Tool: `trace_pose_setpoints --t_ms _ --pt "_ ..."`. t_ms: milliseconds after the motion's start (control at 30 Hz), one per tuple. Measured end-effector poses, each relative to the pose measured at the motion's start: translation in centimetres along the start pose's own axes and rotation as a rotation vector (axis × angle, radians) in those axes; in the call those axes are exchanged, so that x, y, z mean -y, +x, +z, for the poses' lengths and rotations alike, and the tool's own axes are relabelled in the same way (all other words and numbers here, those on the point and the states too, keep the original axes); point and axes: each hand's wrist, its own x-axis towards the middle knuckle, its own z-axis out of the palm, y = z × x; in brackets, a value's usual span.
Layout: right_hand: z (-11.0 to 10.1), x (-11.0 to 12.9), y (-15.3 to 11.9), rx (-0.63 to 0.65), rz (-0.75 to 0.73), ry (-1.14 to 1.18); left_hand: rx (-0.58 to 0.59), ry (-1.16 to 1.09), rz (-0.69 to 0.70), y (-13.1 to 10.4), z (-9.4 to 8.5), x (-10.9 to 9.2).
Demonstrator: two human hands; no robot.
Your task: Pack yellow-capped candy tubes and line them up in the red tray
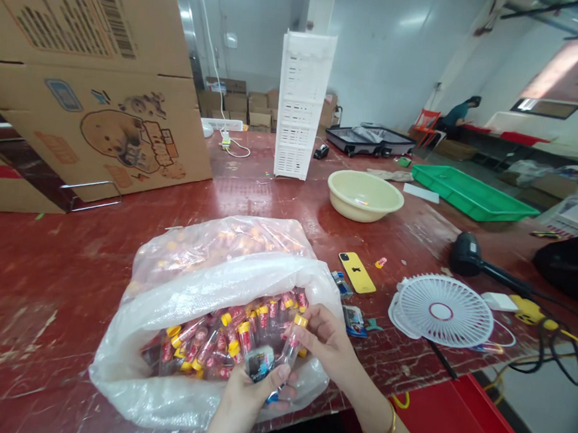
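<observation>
A white woven plastic bag (162, 300) lies with its mouth toward me, full of small clear tubes (207, 347) with yellow caps and red-and-white contents. Over that opening my right hand (328, 343) pinches one clear tube (291, 343) near its yellow cap, the tube tilted. My left hand (247, 395) is closed on a small printed packet (260, 362), its thumb by the tube's lower end. Whether the left fingers also grip the tube is hard to tell. Right of the bag are more small printed packets (355, 320) and a yellow phone (357, 272).
A large cardboard box (101, 115) stands left. Farther back are a white plastic rack (302, 104), a cream basin (365, 196) and a green tray (471, 191). A white fan (441, 312) and a black hair dryer (470, 257) with cables lie right. A person (460, 113) sits far off.
</observation>
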Motion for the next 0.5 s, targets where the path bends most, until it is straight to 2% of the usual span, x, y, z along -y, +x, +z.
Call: trace_pose_setpoints --t_ms 133,200,300,400,500 --pt "0.3 -0.2 -0.6 0.091 -0.026 0.079 -0.002 -0.082 -0.049 -0.3 0.4 -0.4" --pt "0.5 -0.6 -0.8 0.089 -0.025 0.101 0.004 -0.162 -0.099 -0.3 0.6 -0.6" --pt "0.8 -1.4 -1.0 0.06 -0.025 0.051 -0.022 -0.255 -0.187 0.0 1.0 -0.9" --pt "1.0 -1.6 -1.5 0.022 -0.058 0.004 -0.039 -0.295 -0.192 0.4 1.4 -1.3" --pt "1.4 -1.3 -2.5 0.095 -0.062 -0.086 -0.015 -0.329 -0.201 0.7 1.7 -1.7"
